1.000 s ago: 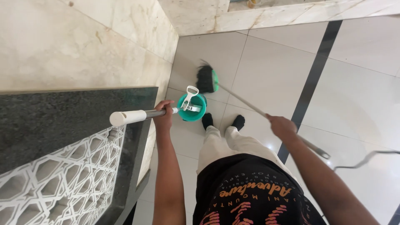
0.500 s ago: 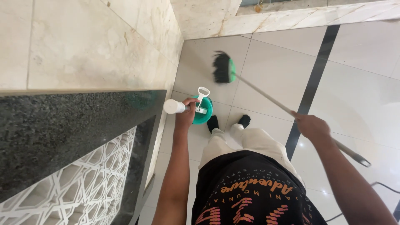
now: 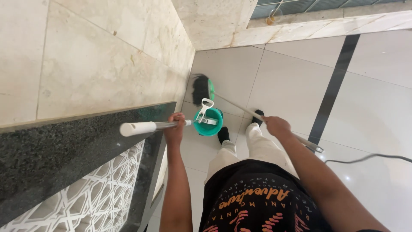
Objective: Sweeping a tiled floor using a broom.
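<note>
Head view: left hand fingers wrapped round metal dustpan handle, green dustpan hanging just above floor by feet. Right hand closed round broom stick; black-bristled broom head on tile near marble wall. 1 cable at right.

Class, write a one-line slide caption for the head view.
Left hand grips a long-handled green dustpan; right hand holds a green broom on the tiled floor.
</note>
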